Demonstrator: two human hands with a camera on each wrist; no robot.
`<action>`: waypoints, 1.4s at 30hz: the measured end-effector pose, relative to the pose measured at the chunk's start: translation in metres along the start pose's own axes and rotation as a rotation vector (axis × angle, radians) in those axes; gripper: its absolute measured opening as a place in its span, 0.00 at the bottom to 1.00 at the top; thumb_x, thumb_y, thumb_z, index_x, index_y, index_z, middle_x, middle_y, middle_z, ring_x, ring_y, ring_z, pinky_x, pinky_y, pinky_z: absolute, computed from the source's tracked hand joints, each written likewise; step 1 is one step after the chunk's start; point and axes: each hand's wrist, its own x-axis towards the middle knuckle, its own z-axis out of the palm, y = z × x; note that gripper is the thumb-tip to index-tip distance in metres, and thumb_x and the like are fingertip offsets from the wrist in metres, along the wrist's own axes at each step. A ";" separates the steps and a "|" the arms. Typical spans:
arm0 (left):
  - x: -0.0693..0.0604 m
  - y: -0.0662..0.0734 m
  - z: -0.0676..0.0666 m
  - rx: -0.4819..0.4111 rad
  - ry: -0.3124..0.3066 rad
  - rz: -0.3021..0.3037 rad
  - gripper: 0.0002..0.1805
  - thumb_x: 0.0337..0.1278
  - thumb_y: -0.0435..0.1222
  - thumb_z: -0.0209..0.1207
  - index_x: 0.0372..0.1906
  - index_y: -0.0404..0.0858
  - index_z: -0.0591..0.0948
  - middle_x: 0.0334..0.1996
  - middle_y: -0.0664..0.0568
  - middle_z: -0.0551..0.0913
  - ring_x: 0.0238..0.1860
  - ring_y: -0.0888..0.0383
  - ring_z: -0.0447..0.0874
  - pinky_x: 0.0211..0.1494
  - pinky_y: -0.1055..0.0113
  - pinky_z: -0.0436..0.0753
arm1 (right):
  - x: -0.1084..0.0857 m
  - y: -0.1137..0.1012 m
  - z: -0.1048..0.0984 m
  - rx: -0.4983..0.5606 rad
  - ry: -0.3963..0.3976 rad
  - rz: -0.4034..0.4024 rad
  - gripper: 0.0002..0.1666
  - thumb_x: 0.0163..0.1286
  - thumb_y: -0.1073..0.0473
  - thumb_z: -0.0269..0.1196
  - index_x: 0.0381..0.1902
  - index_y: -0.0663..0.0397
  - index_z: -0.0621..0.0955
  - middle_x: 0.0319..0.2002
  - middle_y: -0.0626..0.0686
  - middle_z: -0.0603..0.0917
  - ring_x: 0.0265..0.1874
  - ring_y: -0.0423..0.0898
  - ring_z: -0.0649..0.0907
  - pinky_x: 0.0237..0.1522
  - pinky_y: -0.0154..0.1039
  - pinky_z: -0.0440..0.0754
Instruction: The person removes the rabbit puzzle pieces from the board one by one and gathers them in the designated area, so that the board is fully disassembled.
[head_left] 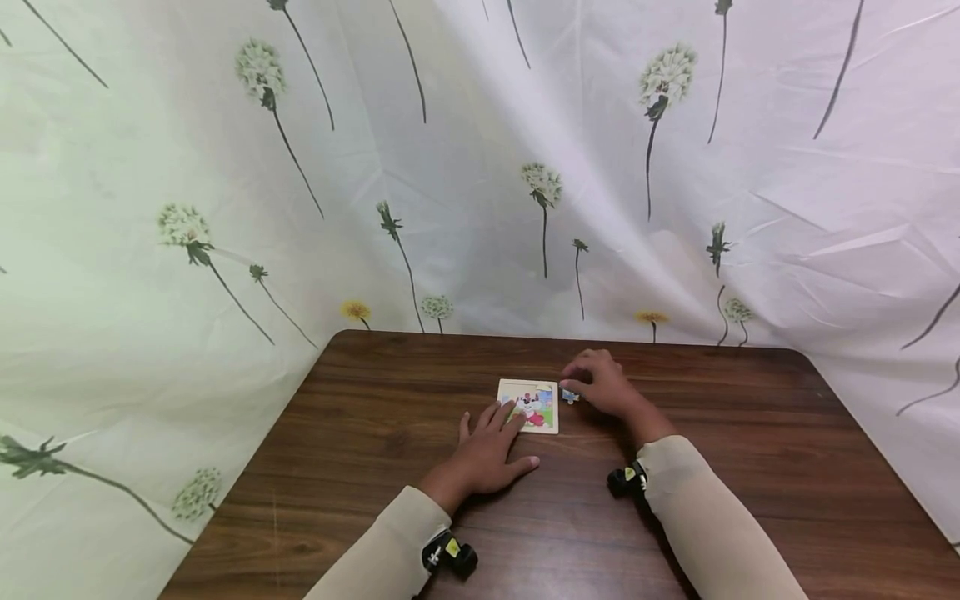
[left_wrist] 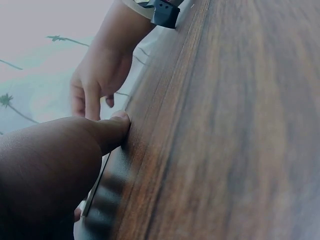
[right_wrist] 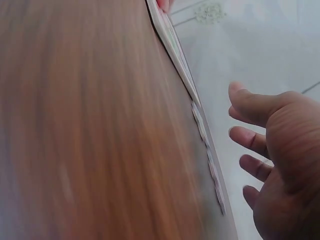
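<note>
A small square picture puzzle (head_left: 545, 410) with a pale frame lies on the table, showing a white cartoon character with pink on it. My left hand (head_left: 489, 452) rests with spread fingers on its lower left part, the thumb out on the wood. Just right of the frame, a blue puzzle piece (head_left: 570, 396) lies loose, partly hidden by my right hand (head_left: 600, 383). In the right wrist view, loose pieces (right_wrist: 210, 160) lie flat in a row beyond the frame's corner. My right hand (right_wrist: 292, 155) is above them, fingers bent loosely, with nothing visible in its grasp.
The dark brown wooden table (head_left: 360, 417) has rounded far corners. A white cloth (head_left: 465, 208) printed with dandelions hangs behind and beside it. Black wrist cameras are strapped at both sleeves (head_left: 397, 542).
</note>
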 end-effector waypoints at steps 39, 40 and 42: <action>0.000 0.000 0.000 -0.004 -0.010 0.004 0.44 0.78 0.65 0.55 0.87 0.48 0.65 0.90 0.47 0.55 0.90 0.40 0.49 0.83 0.22 0.47 | 0.010 -0.018 0.032 -0.074 -0.126 -0.055 0.13 0.80 0.53 0.69 0.59 0.42 0.89 0.67 0.57 0.78 0.70 0.63 0.68 0.62 0.66 0.59; 0.001 0.000 0.000 -0.003 -0.010 0.003 0.44 0.78 0.65 0.55 0.87 0.48 0.65 0.90 0.47 0.55 0.90 0.40 0.49 0.83 0.22 0.47 | 0.011 -0.019 0.031 -0.084 -0.139 -0.059 0.13 0.81 0.53 0.68 0.59 0.41 0.89 0.68 0.57 0.77 0.71 0.63 0.68 0.63 0.67 0.59; 0.001 -0.001 0.001 -0.002 -0.011 0.002 0.44 0.78 0.65 0.55 0.87 0.48 0.65 0.90 0.47 0.55 0.90 0.40 0.50 0.83 0.22 0.47 | 0.013 -0.019 0.030 -0.117 -0.162 -0.069 0.12 0.81 0.52 0.67 0.58 0.39 0.89 0.69 0.56 0.76 0.72 0.63 0.67 0.63 0.67 0.59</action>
